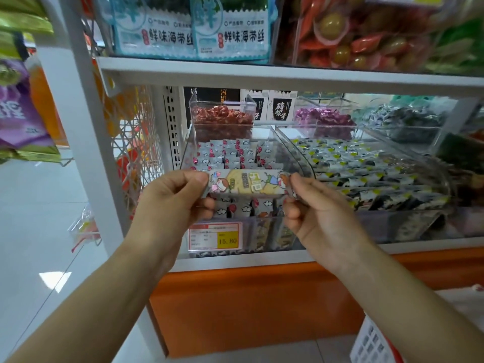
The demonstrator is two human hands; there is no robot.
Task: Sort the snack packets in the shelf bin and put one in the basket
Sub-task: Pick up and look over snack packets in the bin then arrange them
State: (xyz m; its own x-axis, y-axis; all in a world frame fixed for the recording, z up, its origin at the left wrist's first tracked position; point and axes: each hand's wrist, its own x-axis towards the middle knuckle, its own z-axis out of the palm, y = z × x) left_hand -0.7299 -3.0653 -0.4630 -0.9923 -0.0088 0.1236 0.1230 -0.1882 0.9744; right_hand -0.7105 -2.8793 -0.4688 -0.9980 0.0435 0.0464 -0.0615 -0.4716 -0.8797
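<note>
A long cartoon-printed snack packet (247,182) is held level in front of the clear shelf bin (285,142). My left hand (174,199) pinches its left end and my right hand (311,205) pinches its right end. Behind the held packet the bin holds several matching small packets (230,153) lined up in rows, with more standing at its front. A white and red basket (372,341) sits on the floor at the lower right, partly hidden by my right forearm.
A yellow price tag (214,235) reading 15.80 hangs on the bin's front. A second clear bin (366,166) of dark packets stands to the right. Small bins of red (222,119) and purple sweets (324,120) sit behind. An upper shelf (262,74) overhangs.
</note>
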